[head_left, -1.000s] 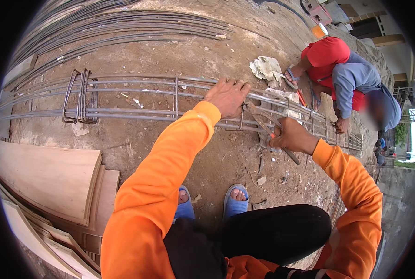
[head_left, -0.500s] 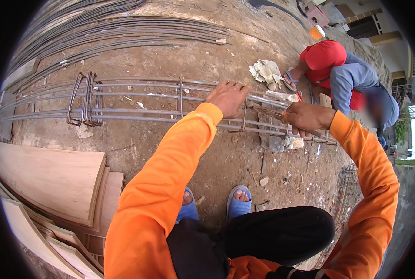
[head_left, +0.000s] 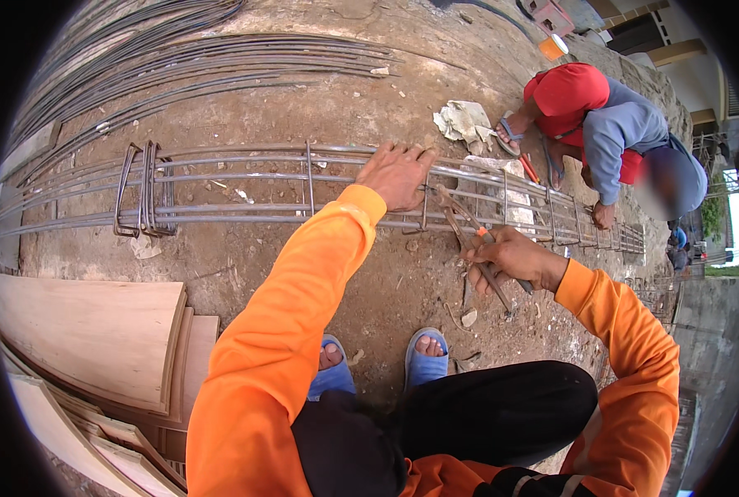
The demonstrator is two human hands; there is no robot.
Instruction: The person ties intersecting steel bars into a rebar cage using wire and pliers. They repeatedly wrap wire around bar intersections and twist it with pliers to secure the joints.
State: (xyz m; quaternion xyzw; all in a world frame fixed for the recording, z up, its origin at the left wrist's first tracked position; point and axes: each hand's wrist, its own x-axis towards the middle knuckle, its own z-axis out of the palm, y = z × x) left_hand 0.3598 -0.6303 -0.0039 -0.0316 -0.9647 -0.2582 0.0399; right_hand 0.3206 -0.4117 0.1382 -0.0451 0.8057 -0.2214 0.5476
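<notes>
A long cage of steel reinforcing bars (head_left: 245,178) lies across the ground in front of me. My left hand (head_left: 397,174) rests over its upper bars, fingers curled around them, beside a square stirrup (head_left: 425,211). In my right hand (head_left: 514,258) is a pair of pincers (head_left: 454,214) with an orange patch on one handle. Its handles are spread apart, and the jaws meet the bars close to my left fingertips. Whether wire sits in the jaws is too small to tell. Several loose stirrups (head_left: 147,192) hang bunched on the cage to the left.
A co-worker in red shorts and a grey-blue shirt (head_left: 634,124) crouches at the cage's right part, one hand at the bars. Plywood sheets (head_left: 88,331) are stacked at lower left. Long loose rods (head_left: 303,51) lie beyond the cage. Crumpled pale sheeting (head_left: 466,123) lies near a block (head_left: 518,211).
My right hand has come nearer to me and turned, so the pincers now angle up to the bars with handles wider apart. My left hand stays at the same spot on the cage.
</notes>
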